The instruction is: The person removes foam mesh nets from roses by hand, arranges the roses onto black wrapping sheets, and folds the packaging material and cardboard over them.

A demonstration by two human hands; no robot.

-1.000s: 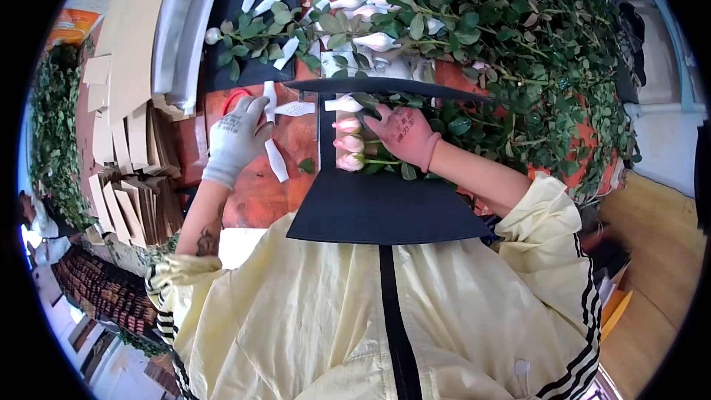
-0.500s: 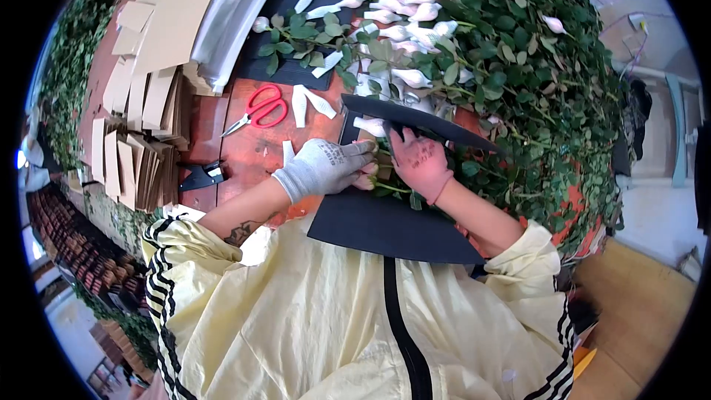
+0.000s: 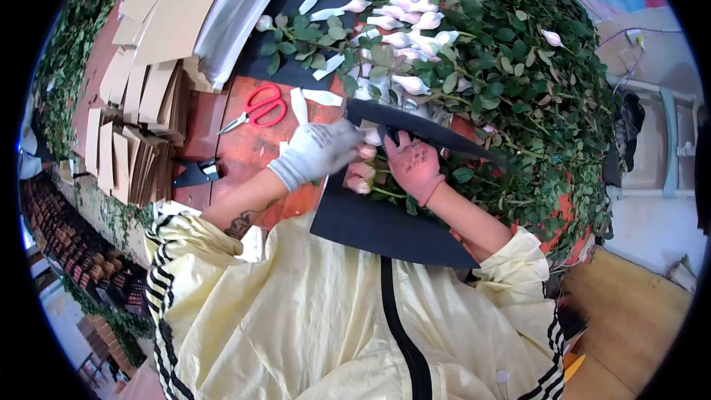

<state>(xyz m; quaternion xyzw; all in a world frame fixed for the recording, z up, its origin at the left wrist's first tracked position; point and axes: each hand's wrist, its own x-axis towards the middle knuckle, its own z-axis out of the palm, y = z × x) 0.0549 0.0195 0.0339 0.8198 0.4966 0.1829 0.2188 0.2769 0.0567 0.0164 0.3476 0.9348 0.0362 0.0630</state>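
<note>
Pale pink roses [image 3: 361, 170] lie on a black sheet [image 3: 385, 226], their stems pointing right. My left hand [image 3: 320, 150], in a whitish glove, is beside the rose heads; its fingers are smeared by motion. My right hand [image 3: 415, 165], in a pink glove, is at the raised flap [image 3: 422, 130] of the black sheet, its thumb and fingers bent round the near edge. A net-covered rose head [image 3: 372, 136] shows between the hands. Red-handled scissors [image 3: 264, 106] and white net sleeves [image 3: 299, 106] lie beyond my left hand.
Net-covered roses [image 3: 411, 7] with leafy stems [image 3: 511, 52] are heaped at the back and right. Cardboard pieces [image 3: 141, 155] stand at the left, near a black tool [image 3: 195, 172]. Clear plastic wrap [image 3: 244, 15] lies behind. More foliage [image 3: 74, 37] is at the far left.
My left hand moved from the scissors to the roses, then slightly back from the rose heads. The scissors are now on the table, released. My right hand stays by the flap; the view has shifted.
</note>
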